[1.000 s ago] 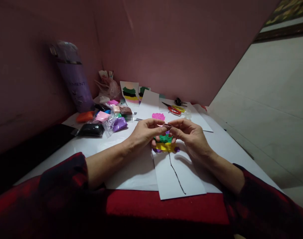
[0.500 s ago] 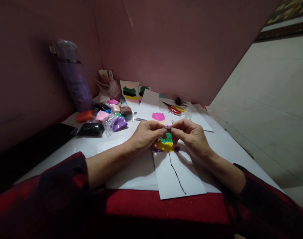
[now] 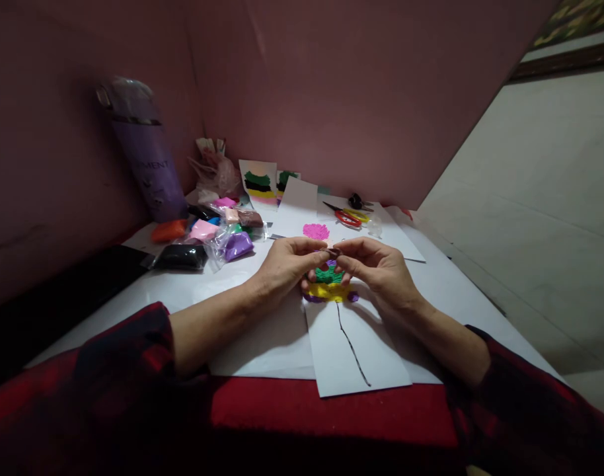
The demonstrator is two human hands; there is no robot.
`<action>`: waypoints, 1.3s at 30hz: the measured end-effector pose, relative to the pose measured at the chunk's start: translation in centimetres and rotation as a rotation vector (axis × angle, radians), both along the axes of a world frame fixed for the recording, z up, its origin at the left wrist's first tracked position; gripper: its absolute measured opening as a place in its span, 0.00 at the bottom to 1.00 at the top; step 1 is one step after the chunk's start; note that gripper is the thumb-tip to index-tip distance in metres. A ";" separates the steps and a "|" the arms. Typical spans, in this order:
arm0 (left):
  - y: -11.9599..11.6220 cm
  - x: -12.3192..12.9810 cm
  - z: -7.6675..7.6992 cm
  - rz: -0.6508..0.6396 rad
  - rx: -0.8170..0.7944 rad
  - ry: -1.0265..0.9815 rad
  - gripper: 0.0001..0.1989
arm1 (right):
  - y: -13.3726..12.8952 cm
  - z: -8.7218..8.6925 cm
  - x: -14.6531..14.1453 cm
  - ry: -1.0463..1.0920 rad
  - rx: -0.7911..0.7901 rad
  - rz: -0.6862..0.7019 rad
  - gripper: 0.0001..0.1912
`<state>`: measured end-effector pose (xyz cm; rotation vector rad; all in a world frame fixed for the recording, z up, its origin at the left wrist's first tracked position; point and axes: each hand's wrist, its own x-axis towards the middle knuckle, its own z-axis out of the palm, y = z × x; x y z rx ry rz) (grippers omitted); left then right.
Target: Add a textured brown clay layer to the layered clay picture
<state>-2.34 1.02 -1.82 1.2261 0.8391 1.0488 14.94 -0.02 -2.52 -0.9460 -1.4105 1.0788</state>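
Between the fingertips of both hands is a small piece of brown clay [image 3: 334,252]. My left hand [image 3: 292,266] pinches it from the left, thumb against forefinger. From the other side my right hand [image 3: 381,268] pinches it the same way. Below them lies a white card [image 3: 326,354] with a thin dark line running down it. On the card's upper part are coloured clay layers: a green band [image 3: 328,275], a yellow band [image 3: 329,291] and purple bits at the ends. A round pink clay patch [image 3: 316,231] shows just beyond the hands.
Packets of coloured clay [image 3: 203,231] are heaped at the left beside a tall purple bottle [image 3: 148,158]. Scissors [image 3: 349,217] with red and yellow handles lie behind my right hand. Decorated cards [image 3: 259,184] lean near the pink wall [image 3: 302,86].
Both hands have shifted very slightly left, and the brown clay shows more between the fingertips. More of the green band is visible beneath.
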 end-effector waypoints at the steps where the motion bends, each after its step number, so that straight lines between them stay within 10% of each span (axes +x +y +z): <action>1: 0.0 0.0 0.0 -0.019 0.013 0.016 0.07 | 0.0 0.0 0.0 0.000 -0.005 0.020 0.13; 22: 0.0 0.0 0.0 -0.063 -0.037 -0.011 0.04 | 0.0 -0.9 0.4 -0.184 0.193 0.010 0.11; 39: 0.3 -0.3 0.1 0.059 -0.142 -0.134 0.08 | 0.8 -0.2 0.6 -0.072 0.036 -0.166 0.11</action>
